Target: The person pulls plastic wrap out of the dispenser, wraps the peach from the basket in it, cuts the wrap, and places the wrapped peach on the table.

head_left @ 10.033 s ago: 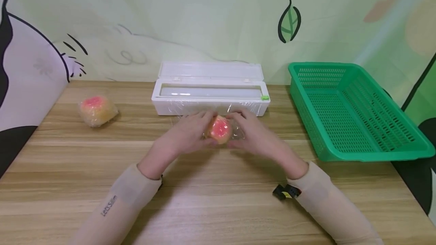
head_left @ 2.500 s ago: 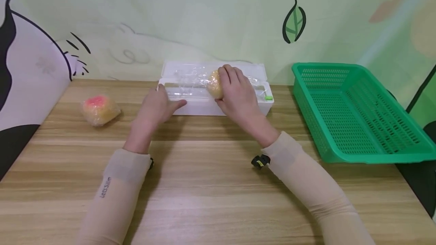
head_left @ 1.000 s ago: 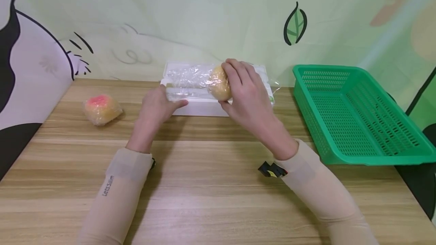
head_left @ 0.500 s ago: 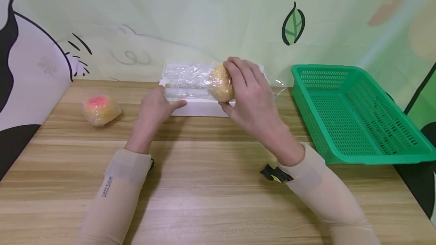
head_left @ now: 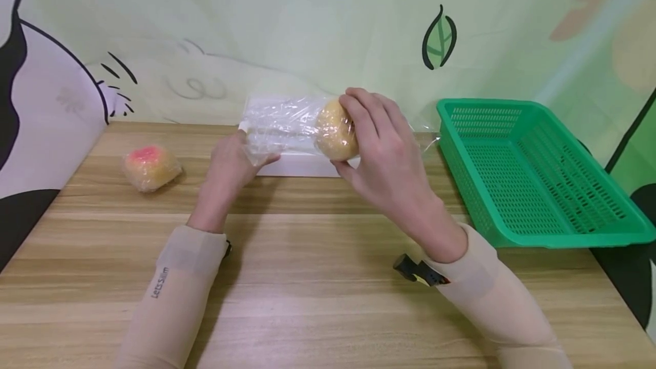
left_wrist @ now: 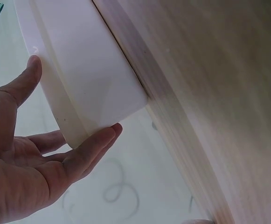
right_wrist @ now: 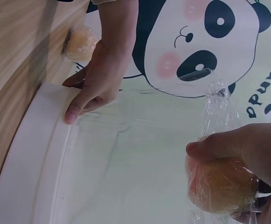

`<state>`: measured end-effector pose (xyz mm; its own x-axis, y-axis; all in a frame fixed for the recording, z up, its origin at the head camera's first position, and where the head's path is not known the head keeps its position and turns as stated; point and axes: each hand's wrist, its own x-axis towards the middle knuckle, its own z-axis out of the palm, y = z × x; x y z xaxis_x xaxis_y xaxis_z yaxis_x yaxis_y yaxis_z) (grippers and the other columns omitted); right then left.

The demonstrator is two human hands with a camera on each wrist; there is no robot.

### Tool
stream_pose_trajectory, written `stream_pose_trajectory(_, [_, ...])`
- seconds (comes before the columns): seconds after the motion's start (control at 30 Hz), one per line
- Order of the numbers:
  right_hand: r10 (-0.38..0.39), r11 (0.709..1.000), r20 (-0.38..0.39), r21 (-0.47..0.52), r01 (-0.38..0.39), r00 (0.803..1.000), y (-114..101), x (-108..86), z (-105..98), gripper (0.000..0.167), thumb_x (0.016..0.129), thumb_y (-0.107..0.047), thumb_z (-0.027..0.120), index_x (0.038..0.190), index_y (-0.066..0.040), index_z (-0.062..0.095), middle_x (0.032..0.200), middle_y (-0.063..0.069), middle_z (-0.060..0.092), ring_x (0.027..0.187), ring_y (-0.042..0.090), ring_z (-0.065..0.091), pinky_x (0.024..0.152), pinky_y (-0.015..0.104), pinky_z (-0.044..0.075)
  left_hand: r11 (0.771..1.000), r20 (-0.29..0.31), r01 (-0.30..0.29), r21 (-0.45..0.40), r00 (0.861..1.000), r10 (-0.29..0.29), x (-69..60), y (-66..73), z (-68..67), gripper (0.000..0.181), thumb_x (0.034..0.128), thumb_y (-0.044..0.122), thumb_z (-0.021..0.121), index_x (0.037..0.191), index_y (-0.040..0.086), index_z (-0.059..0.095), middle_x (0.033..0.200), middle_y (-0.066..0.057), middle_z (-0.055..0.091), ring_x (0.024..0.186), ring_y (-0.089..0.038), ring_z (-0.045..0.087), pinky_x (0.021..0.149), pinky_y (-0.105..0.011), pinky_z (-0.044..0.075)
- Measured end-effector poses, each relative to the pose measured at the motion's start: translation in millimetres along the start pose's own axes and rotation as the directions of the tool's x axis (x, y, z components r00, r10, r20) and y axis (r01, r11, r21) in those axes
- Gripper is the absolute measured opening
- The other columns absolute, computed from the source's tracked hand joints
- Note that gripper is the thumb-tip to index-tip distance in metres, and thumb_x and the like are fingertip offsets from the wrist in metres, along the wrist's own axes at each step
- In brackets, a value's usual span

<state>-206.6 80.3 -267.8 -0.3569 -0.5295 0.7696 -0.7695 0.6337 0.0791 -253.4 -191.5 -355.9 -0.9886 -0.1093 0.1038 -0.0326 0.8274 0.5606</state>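
Observation:
My right hand (head_left: 386, 155) holds a yellow peach (head_left: 334, 130) wrapped in clear cling film, above a white cling film dispenser (head_left: 307, 166). Loose film (head_left: 284, 114) spreads from the peach to the left, and more trails off on the right. In the right wrist view the film hangs crumpled, apart from the box. My left hand (head_left: 230, 167) grips the dispenser's left end, thumb along the front edge and fingers round the end wall, as the left wrist view shows. The film roll is mostly hidden behind film and hand. A second wrapped peach (head_left: 151, 168), pink on top, sits at left.
A green plastic basket (head_left: 499, 235) stands on the right of the wooden table (head_left: 307, 300). Behind the table hangs a printed backdrop (head_left: 328, 27) with a leaf and a panda, close behind the dispenser.
Earlier both hands held the peach before the dispenser; then the left went to the box end while the right raised the peach. Lately peach and film have shifted slightly right and nearer me.

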Motion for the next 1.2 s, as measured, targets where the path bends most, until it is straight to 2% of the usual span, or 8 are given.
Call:
stream_pose_trajectory(0.1, [0.002,1.000,0.002,-0.005,-0.002,1.000,-2.6,-0.3,-4.4,0.073,0.073,-0.014,0.091,0.131,0.010,0.055,0.135,0.025,0.057,0.122,0.042,0.053,0.108,0.043,0.043,0.999,-0.016,-0.045,0.024,0.999,0.046,-0.2,-1.1,0.1,0.070,0.0885,0.044,0.081,0.122,-0.012,0.058,0.107,-0.031,0.064,0.098,-0.046,0.063,0.085,-0.057,0.052])
stream_pose_trajectory(0.33, [0.000,1.000,0.021,0.016,-0.001,1.000,-8.3,-5.2,-12.5,0.074,0.072,-0.014,0.092,0.131,0.011,0.055,0.134,0.025,0.058,0.120,0.042,0.054,0.106,0.045,0.045,0.986,-0.096,-0.158,0.054,0.982,0.163,0.1,-5.3,1.4,0.015,0.0905,0.006,0.054,0.093,-0.008,0.057,0.090,-0.028,0.061,0.082,-0.045,0.060,0.076,-0.057,0.052])
stream_pose_trajectory(0.43, [-0.014,0.999,0.039,0.033,0.013,0.999,-10.5,-10.2,-13.3,0.075,0.069,-0.014,0.092,0.130,0.011,0.056,0.132,0.025,0.058,0.117,0.043,0.055,0.104,0.045,0.045,0.975,-0.106,-0.214,0.064,0.970,0.220,-1.6,-5.6,1.0,0.014,0.0939,0.004,0.051,0.093,-0.007,0.059,0.091,-0.027,0.063,0.083,-0.044,0.061,0.078,-0.056,0.052])
stream_pose_trajectory(0.63, [-0.017,0.998,0.124,0.062,0.009,0.992,-15.0,-21.7,-11.0,0.080,0.065,-0.017,0.094,0.130,0.010,0.056,0.132,0.024,0.059,0.115,0.041,0.056,0.102,0.044,0.047,0.989,-0.059,-0.134,-0.058,0.990,0.130,-6.2,-6.5,-2.0,0.012,0.0984,-0.005,0.050,0.106,-0.011,0.056,0.094,-0.027,0.059,0.085,-0.042,0.057,0.079,-0.054,0.053])
stream_pose_trajectory(0.8, [0.011,0.996,0.240,0.085,-0.032,0.971,-18.5,-29.5,-8.5,0.090,0.063,-0.022,0.098,0.134,0.009,0.052,0.129,0.023,0.061,0.116,0.038,0.058,0.102,0.044,0.049,0.996,0.024,-0.084,-0.010,0.996,0.084,-4.1,-7.1,-2.8,0.010,0.0980,-0.009,0.052,0.108,-0.011,0.054,0.091,-0.023,0.056,0.080,-0.036,0.054,0.072,-0.047,0.054])
stream_pose_trajectory(0.9, [0.045,0.991,0.318,0.104,-0.082,0.947,-20.4,-34.3,-5.9,0.104,0.063,-0.024,0.100,0.142,0.009,0.043,0.130,0.023,0.061,0.116,0.037,0.058,0.102,0.044,0.049,0.999,0.074,-0.042,0.017,0.996,0.040,-0.4,-5.9,-2.8,0.022,0.1012,0.004,0.060,0.114,-0.013,0.053,0.092,-0.024,0.057,0.080,-0.034,0.055,0.072,-0.045,0.055])
stream_pose_trajectory(1.0, [0.094,0.980,0.394,0.125,-0.155,0.914,-22.6,-39.0,-2.3,0.114,0.062,-0.025,0.102,0.149,0.008,0.034,0.136,0.023,0.058,0.118,0.036,0.058,0.101,0.045,0.049,1.000,0.119,0.013,0.017,0.993,-0.015,2.9,-3.1,-2.5,0.062,0.0979,0.033,0.072,0.129,-0.016,0.050,0.093,-0.023,0.058,0.080,-0.031,0.056,0.073,-0.043,0.056])
stream_pose_trajectory(1.2, [0.131,0.961,0.501,0.146,-0.233,0.856,-23.5,-46.9,8.9,0.108,0.065,-0.024,0.100,0.147,0.007,0.036,0.138,0.022,0.057,0.122,0.037,0.057,0.103,0.046,0.049,0.998,0.135,0.027,0.059,0.990,-0.035,2.2,0.4,-3.6,0.098,0.0929,0.053,0.071,0.149,-0.018,0.031,0.090,-0.022,0.057,0.067,-0.024,0.050,0.066,-0.039,0.053])
